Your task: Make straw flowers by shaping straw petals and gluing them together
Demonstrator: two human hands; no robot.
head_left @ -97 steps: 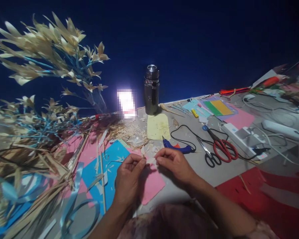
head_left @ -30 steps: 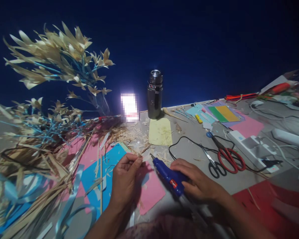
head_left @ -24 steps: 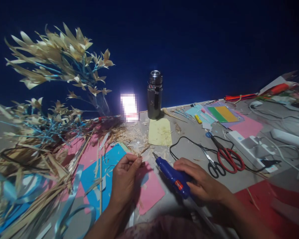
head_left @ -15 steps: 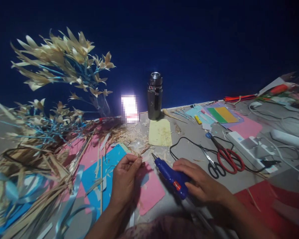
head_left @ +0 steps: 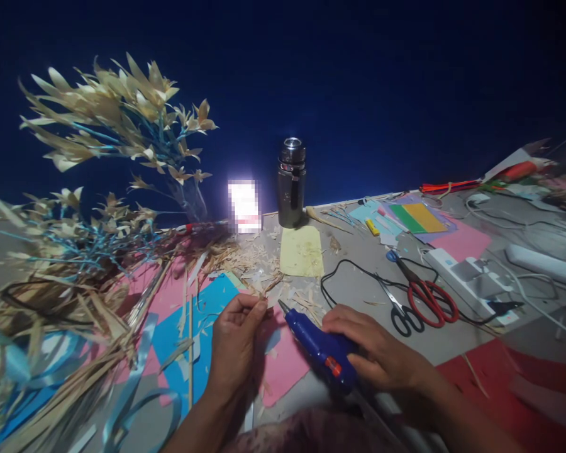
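Note:
A blue hot glue gun (head_left: 318, 343) is gripped in my right hand (head_left: 370, 343), its metal nozzle pointing up and left toward my other hand. The fingers of my left hand (head_left: 240, 330) are pinched together a short way from the nozzle tip. Something small and pale shows at that pinch, too small to name. Below both hands lies a pink sheet (head_left: 285, 368), and a blue sheet (head_left: 186, 333) spreads out left of my left hand.
Flowers of dried husk on blue stems (head_left: 117, 126) rise at the left, above loose husk strips. A dark flask (head_left: 291, 189) stands at the back by a glowing, blurred-out rectangle (head_left: 244, 204). Red-handled scissors (head_left: 431, 302), black-handled scissors (head_left: 405, 318) and a white power strip (head_left: 457, 277) lie right.
The glue gun and my right hand have shifted slightly left, bringing the nozzle nearer my left fingers. My left hand keeps its pinch. The whole view has moved a little.

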